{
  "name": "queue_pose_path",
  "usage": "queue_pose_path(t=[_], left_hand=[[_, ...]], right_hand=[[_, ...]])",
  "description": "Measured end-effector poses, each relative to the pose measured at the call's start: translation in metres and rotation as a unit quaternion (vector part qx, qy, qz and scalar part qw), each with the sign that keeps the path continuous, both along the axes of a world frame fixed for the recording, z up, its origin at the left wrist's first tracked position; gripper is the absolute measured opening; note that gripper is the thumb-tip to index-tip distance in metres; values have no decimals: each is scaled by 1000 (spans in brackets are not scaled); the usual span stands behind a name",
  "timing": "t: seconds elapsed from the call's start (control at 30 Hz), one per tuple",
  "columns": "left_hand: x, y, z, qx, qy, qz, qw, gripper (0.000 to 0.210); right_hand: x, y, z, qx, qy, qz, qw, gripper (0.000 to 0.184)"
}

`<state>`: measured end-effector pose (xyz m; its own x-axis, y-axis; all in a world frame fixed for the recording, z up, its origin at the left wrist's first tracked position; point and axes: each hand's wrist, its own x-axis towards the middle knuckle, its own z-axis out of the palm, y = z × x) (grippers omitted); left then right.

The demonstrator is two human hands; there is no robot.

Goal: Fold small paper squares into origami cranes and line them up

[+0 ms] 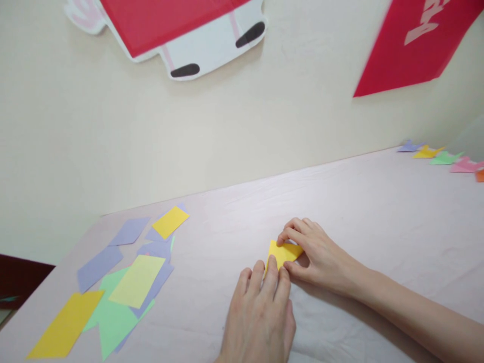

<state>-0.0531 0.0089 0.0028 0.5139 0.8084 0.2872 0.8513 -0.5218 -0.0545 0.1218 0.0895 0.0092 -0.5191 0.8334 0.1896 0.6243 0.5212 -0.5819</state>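
Observation:
A small folded piece of yellow paper (280, 256) lies on the cloth-covered table, with a pointed end towards the right. My left hand (259, 312) comes from below and holds the paper down under its fingertips, the fingers slightly bent and close together. From the right, my right hand (308, 249) pinches the paper's right part, its index finger on the upper edge and its thumb at the lower edge. Fingers cover parts of the paper, so its full folded shape is hidden.
At left lie scattered paper sheets: purple (99, 267), green (119, 322), pale yellow (138, 281) and deeper yellow (66, 325). Several small folded paper shapes (446, 158) stand in a row at the far right. The wall behind carries red-and-white decorations (170, 25).

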Motion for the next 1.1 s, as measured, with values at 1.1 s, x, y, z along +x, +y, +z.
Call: queue_pose_path(t=[1.1], left_hand=[[2,8,6,37,30,-6,999,38]], right_hand=[[16,11,2,-57,-8,-18,998,28]])
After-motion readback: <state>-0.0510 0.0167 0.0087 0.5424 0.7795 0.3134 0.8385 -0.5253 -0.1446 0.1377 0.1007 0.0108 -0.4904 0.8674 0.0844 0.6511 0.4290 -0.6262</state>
